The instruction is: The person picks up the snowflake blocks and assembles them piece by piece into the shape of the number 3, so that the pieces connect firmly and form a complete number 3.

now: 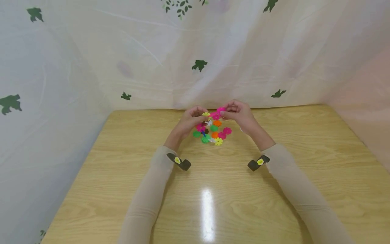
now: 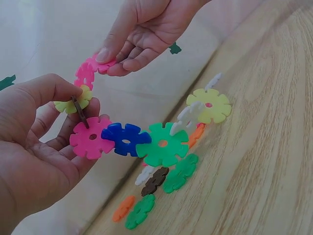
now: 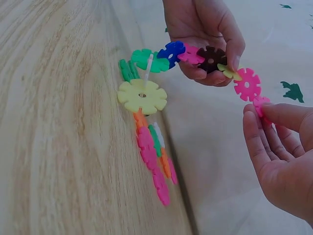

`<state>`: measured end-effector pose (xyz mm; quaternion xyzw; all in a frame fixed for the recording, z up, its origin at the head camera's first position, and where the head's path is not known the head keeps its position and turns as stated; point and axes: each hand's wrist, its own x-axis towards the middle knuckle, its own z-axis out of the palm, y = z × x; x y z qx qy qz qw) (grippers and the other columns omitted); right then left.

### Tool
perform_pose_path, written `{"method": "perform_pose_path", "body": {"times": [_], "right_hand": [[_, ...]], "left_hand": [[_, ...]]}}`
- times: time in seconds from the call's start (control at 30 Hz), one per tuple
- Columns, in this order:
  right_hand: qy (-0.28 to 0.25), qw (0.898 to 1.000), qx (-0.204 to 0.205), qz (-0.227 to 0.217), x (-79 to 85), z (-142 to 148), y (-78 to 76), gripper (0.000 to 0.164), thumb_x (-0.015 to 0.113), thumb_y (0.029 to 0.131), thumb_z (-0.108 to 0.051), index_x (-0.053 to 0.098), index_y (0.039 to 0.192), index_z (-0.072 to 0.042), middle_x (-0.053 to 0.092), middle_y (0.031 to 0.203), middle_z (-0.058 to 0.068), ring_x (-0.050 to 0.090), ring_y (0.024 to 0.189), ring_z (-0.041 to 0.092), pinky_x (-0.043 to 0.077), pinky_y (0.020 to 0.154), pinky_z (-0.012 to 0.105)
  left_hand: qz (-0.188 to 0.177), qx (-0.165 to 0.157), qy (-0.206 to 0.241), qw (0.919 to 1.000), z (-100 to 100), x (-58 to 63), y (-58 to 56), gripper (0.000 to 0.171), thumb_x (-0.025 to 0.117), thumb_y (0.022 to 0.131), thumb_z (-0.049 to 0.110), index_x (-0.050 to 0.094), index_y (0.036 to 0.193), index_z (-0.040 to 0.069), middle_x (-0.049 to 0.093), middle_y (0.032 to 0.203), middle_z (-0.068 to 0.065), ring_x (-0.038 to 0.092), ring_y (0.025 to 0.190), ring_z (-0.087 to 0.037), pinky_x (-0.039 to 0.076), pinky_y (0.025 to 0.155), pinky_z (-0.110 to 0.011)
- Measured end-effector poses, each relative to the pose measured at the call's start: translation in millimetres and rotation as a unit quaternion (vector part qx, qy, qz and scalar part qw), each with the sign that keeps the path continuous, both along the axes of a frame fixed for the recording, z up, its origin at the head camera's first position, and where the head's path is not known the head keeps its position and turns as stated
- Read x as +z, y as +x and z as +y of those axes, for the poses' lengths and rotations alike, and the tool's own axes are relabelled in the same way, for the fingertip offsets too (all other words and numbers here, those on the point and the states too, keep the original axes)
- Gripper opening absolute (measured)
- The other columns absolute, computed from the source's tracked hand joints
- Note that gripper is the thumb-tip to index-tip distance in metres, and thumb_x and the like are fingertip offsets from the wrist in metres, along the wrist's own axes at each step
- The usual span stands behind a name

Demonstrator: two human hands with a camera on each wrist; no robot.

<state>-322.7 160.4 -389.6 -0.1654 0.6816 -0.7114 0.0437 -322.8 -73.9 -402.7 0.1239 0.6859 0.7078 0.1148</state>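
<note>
Head view is showing the left hand (image 1: 189, 121) pinching a yellow flower disc (image 3: 227, 72) and the right hand (image 1: 240, 114) pinching a pink flower disc (image 2: 99, 66), both belonging to an interlocked disc chain (image 2: 115, 133) sagging over the wooden table's (image 1: 122, 169) far part. More colourful discs (image 2: 140, 212) are showing below; a bird-patterned curtain (image 1: 152, 74) is hanging behind.

The left hand (image 2: 36, 147), at nine o'clock, is pinching a yellow disc (image 2: 65, 106); the right hand (image 2: 151, 34), at twelve, a pink disc (image 2: 101, 63).
</note>
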Motion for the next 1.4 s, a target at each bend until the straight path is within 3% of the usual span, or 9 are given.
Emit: {"method": "perform_pose_path", "body": {"times": [0.13, 0.37, 0.63, 0.97, 1.23, 1.4], "right_hand": [[-0.001, 1.000, 0.000, 0.003, 0.2, 0.7, 0.2, 0.013, 0.069, 0.094, 0.001, 0.063, 0.106, 0.004, 0.076, 0.090, -0.001, 0.073, 0.081, 0.020, 0.065, 0.081, 0.037], [0.032, 0.999, -0.004, 0.017, 1.4, 1.4, 2.2, 0.021, 0.070, 0.094, -0.002, 0.065, 0.112, 0.008, 0.076, 0.092, -0.004, 0.072, 0.083, 0.020, 0.064, 0.079, 0.034], [0.069, 0.996, -0.018, 0.050, 4.3, 5.0, 4.0, 0.027, 0.072, 0.093, -0.002, 0.066, 0.115, 0.012, 0.074, 0.085, -0.005, 0.073, 0.078, 0.010, 0.062, 0.071, 0.026], [0.044, 0.996, -0.019, 0.073, 6.3, 3.7, 6.5, 0.019, 0.075, 0.090, 0.001, 0.072, 0.107, 0.009, 0.076, 0.084, -0.004, 0.073, 0.074, 0.012, 0.063, 0.072, 0.024], [0.001, 0.997, -0.051, 0.053, 0.1, -3.9, 5.9, 0.015, 0.075, 0.089, 0.003, 0.074, 0.104, 0.005, 0.078, 0.086, 0.003, 0.072, 0.071, 0.014, 0.064, 0.070, 0.027], [-0.027, 0.997, -0.072, 0.027, -3.7, -6.6, 4.6, 0.015, 0.077, 0.088, 0.000, 0.074, 0.102, 0.005, 0.078, 0.084, 0.002, 0.073, 0.072, 0.014, 0.065, 0.070, 0.029]], "left_hand": [[-0.002, -0.001, 0.004, 1.0000, 1.0, 0.5, -0.2, 0.014, 0.065, 0.094, 0.000, 0.065, 0.103, 0.011, 0.064, 0.098, -0.003, 0.060, 0.088, -0.018, 0.056, 0.073, -0.020], [-0.014, -0.018, 0.018, 0.9996, 3.4, 1.8, 0.6, 0.014, 0.061, 0.095, -0.003, 0.064, 0.103, 0.008, 0.066, 0.103, -0.012, 0.063, 0.098, -0.038, 0.062, 0.078, -0.027], [-0.015, -0.014, 0.010, 0.9997, 8.3, 0.3, 1.1, 0.014, 0.064, 0.094, -0.004, 0.064, 0.103, 0.006, 0.068, 0.092, -0.007, 0.069, 0.077, -0.016, 0.063, 0.079, -0.034], [0.006, -0.014, 0.029, 0.9995, 10.9, 0.8, 3.9, 0.014, 0.066, 0.092, -0.007, 0.066, 0.098, 0.006, 0.068, 0.082, -0.004, 0.067, 0.072, -0.015, 0.058, 0.064, -0.020], [-0.014, -0.002, 0.026, 0.9996, 12.1, -2.3, 4.2, 0.012, 0.067, 0.094, -0.003, 0.065, 0.099, 0.007, 0.069, 0.085, -0.002, 0.069, 0.077, -0.015, 0.060, 0.069, -0.021], [-0.020, 0.003, -0.013, 0.9997, 15.6, -3.0, 5.9, 0.013, 0.070, 0.093, 0.003, 0.065, 0.104, 0.009, 0.069, 0.086, 0.000, 0.068, 0.080, -0.014, 0.058, 0.068, -0.021]]}}
